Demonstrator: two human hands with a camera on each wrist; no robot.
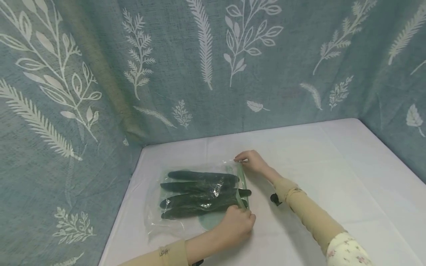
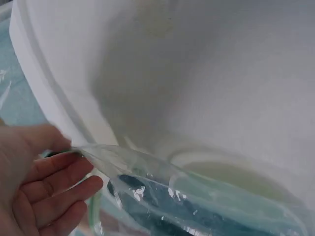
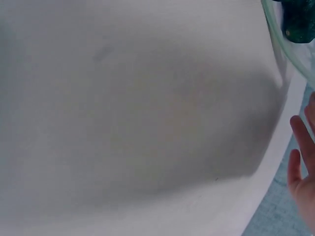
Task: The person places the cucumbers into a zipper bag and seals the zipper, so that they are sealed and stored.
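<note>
A clear zip bag (image 1: 166, 226) lies flat on the table, its mouth with green strips (image 1: 242, 176) facing right. Several dark green cucumbers (image 1: 196, 187) are side by side inside it, some of their right ends reaching the mouth. With thumb and forefinger my left hand (image 1: 235, 226) pinches the near edge of the mouth; the left wrist view shows its other fingers loosely bent. My right hand (image 1: 253, 162) grips the far corner of the mouth. In the right wrist view a cucumber end (image 3: 298, 24) shows beside the green strip, and that hand is partly cut off.
A white cloth covers the table (image 1: 319, 166). Blue-green curtains (image 1: 219, 107) with white leaf prints hang behind it and at both sides. A pale green round patch (image 1: 211, 221) shows at the bag's near side; whether it is printed on the bag I cannot tell.
</note>
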